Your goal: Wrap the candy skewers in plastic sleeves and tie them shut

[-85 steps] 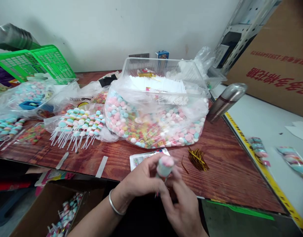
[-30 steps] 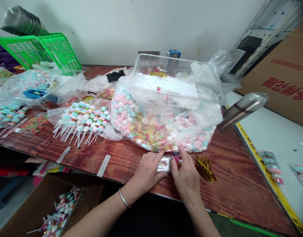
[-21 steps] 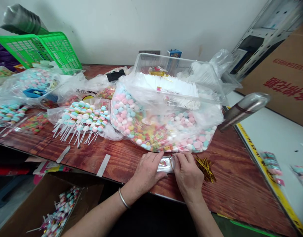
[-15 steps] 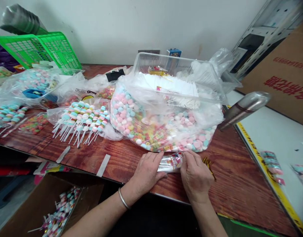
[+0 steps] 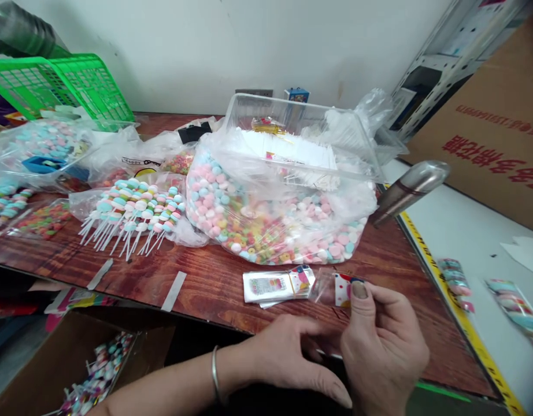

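Between the thumb and fingers of my right hand (image 5: 385,335) is a small clear plastic bag (image 5: 322,287) with a dotted end. A stack of similar flat bags (image 5: 269,287), bound with a band, lies on the table just left of it. My left hand (image 5: 296,358), below the stack near the table's front edge, is open with thumb and fingers apart, the fingertips blurred. It holds nothing that I can see. Beyond the bags stands a large plastic sack of pink, blue and white candies (image 5: 214,196) and coloured rings.
Candy skewers on white sticks (image 5: 136,208) lie to the left. A clear bin (image 5: 301,104) holds white sticks. A metal cylinder (image 5: 411,190) leans at right, near wrapped candy skewers (image 5: 455,283). A cardboard box (image 5: 45,370) with finished skewers sits below the table.
My right hand has drawn one bag off to the right and nearer to me. My left hand has let go of the stack and moved down and right.
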Available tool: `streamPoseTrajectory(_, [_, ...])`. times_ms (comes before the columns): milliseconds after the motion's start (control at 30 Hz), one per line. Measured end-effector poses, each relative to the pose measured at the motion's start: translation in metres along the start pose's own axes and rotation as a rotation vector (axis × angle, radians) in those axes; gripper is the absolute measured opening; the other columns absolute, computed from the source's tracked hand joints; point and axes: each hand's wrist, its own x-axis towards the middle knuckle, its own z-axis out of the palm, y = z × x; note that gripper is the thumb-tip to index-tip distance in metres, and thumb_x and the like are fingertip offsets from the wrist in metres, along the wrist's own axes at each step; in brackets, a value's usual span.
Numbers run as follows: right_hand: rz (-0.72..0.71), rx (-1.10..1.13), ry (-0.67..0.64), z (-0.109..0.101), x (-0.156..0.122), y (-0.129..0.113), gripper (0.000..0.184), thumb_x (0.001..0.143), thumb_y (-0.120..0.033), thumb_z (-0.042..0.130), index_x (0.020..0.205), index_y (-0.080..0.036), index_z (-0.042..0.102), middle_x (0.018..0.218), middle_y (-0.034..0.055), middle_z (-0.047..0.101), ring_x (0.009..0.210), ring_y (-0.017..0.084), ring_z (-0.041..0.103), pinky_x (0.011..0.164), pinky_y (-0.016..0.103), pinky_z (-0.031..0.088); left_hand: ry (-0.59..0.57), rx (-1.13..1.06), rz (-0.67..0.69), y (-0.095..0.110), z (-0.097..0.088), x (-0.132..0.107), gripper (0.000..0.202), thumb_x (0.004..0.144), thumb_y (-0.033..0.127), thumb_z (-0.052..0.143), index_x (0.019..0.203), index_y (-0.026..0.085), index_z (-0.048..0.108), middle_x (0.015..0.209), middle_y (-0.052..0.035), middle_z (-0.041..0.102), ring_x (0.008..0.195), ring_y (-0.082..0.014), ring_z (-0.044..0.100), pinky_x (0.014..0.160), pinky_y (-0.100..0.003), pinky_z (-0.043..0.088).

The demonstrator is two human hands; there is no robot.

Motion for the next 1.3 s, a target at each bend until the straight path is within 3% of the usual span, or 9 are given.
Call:
streamPoseTrajectory(33, [0.060, 0.045, -0.028, -0.002, -0.002, -0.001, 0.019, 0.087, -0.037, 0.062, 0.085, -0.018, 0.062, 0.069, 0.0006, 0.068, 0.060, 0.014, 0.063, 0.059, 0.025, 0.049, -0.094, -0.274, -0.052, 0.000, 0.006, 0.005, 0.057, 0.065, 0.053, 0.076, 0.112, 0.023, 0.067, 0.103, -0.0091, 0.068, 0.099, -0.0274, 0.062, 0.087, -0.039, 0.046])
streamPoseTrajectory(100, [0.141, 0.077, -0.053, -0.006, -0.006, 0.000, 0.021, 0.085, -0.040, 0.064, 0.082, -0.019, 0.062, 0.070, 0.0000, 0.067, 0.060, 0.013, 0.062, 0.058, 0.023, 0.049, -0.100, -0.708, -0.075, -0.001, 0.012, 0.016, 0.068, 0.060, 0.059, 0.077, 0.116, 0.022, 0.065, 0.107, -0.0092, 0.067, 0.100, -0.0260, 0.062, 0.088, -0.039, 0.046])
streamPoseTrajectory(200, [0.219, 0.129, -0.089, -0.012, -0.009, 0.009, 0.021, 0.083, -0.040, 0.066, 0.086, -0.019, 0.063, 0.077, 0.0011, 0.068, 0.067, 0.014, 0.064, 0.064, 0.025, 0.053, 0.183, -0.941, 0.032, -0.003, 0.010, 0.029, 0.046, 0.071, 0.045, 0.075, 0.108, 0.018, 0.069, 0.107, -0.0096, 0.067, 0.097, -0.0206, 0.062, 0.090, -0.034, 0.045])
streamPoseTrajectory(300, [0.311, 0.236, -0.230, -0.014, -0.011, 0.021, 0.028, 0.079, -0.038, 0.071, 0.099, -0.020, 0.064, 0.087, 0.0035, 0.071, 0.073, 0.016, 0.066, 0.068, 0.028, 0.055, 0.426, -0.891, 0.083, -0.003, 0.005, 0.033, 0.021, 0.078, 0.028, 0.072, 0.093, 0.014, 0.074, 0.095, -0.0083, 0.070, 0.087, -0.0153, 0.063, 0.084, -0.028, 0.046])
streamPoseTrajectory(600, [0.264, 0.110, -0.509, -0.016, -0.013, 0.027, 0.025, 0.081, -0.043, 0.065, 0.084, -0.018, 0.068, 0.075, 0.0028, 0.068, 0.068, 0.018, 0.063, 0.061, 0.025, 0.051, 0.689, -0.645, 0.104, -0.003, -0.009, 0.028, 0.021, 0.065, 0.027, 0.082, 0.077, 0.013, 0.072, 0.077, -0.0033, 0.070, 0.073, -0.0132, 0.061, 0.077, -0.028, 0.047])
streamPoseTrajectory(800, [0.263, 0.015, -0.443, -0.017, -0.020, 0.023, 0.049, 0.089, -0.054, 0.048, 0.057, -0.019, 0.058, 0.048, -0.0010, 0.052, 0.044, 0.013, 0.048, 0.043, 0.024, 0.038, 0.750, -0.818, 0.084, -0.013, -0.012, 0.031, 0.031, 0.060, 0.032, 0.085, 0.068, 0.013, 0.062, 0.058, 0.0033, 0.058, 0.053, -0.0068, 0.049, 0.057, -0.021, 0.042])
streamPoseTrajectory(1000, [-0.073, -0.088, -0.221, -0.024, -0.021, 0.014, 0.032, 0.094, -0.044, 0.044, 0.104, -0.019, 0.062, 0.086, 0.0058, 0.062, 0.083, 0.021, 0.060, 0.079, 0.034, 0.047, 0.796, -1.005, 0.109, -0.020, -0.018, 0.035, 0.038, 0.059, 0.029, 0.087, 0.067, 0.015, 0.052, 0.054, 0.0065, 0.050, 0.050, -0.0053, 0.043, 0.051, -0.018, 0.040])
streamPoseTrajectory(1167, [-0.235, -0.065, -0.276, -0.012, -0.021, 0.011, 0.023, 0.093, -0.035, 0.048, 0.106, -0.021, 0.062, 0.107, 0.0090, 0.060, 0.104, 0.024, 0.057, 0.089, 0.039, 0.046, 0.771, -0.934, 0.130, -0.018, -0.017, 0.034, 0.035, 0.063, 0.032, 0.084, 0.066, 0.015, 0.054, 0.056, 0.0053, 0.052, 0.051, -0.0057, 0.045, 0.054, -0.019, 0.042])
streamPoseTrajectory(1300, [-0.198, -0.044, -0.338, -0.004, -0.021, 0.011, 0.015, 0.093, -0.028, 0.050, 0.096, -0.022, 0.064, 0.100, 0.0064, 0.064, 0.091, 0.020, 0.062, 0.081, 0.032, 0.050, 0.730, -0.825, 0.156, -0.014, -0.014, 0.030, 0.029, 0.066, 0.031, 0.082, 0.067, 0.014, 0.059, 0.063, 0.0026, 0.057, 0.058, -0.0072, 0.051, 0.058, -0.020, 0.042])
